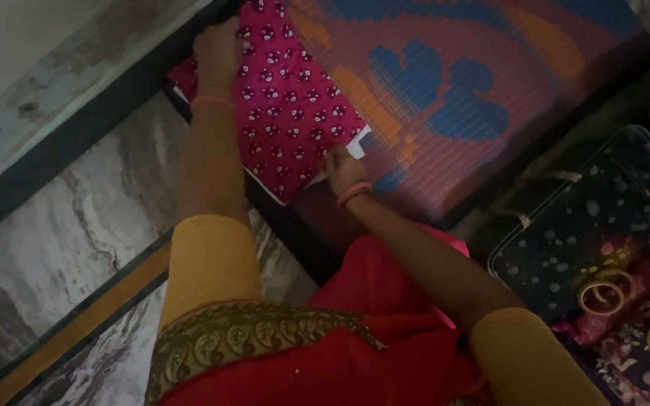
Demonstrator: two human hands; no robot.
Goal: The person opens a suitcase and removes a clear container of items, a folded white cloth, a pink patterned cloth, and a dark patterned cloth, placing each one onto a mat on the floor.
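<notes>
While the left hand presses flat on the pink cloth's far corner, the right hand pinches its near edge on the mat.

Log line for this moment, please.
left hand: pressing far corner of pink patterned cloth | right hand: on near corner | cloth: flat on woven mat

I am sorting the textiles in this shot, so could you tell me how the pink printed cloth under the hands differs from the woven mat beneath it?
The pink printed cloth is small, folded, and covered in tiny repeated white motifs; the woven mat is far larger, spread flat, with big blue and orange shapes. The cloth looks soft, the mat ribbed. The left hand presses the cloth's far corner and the right hand its near edge. Both are pinkish-red.
</notes>
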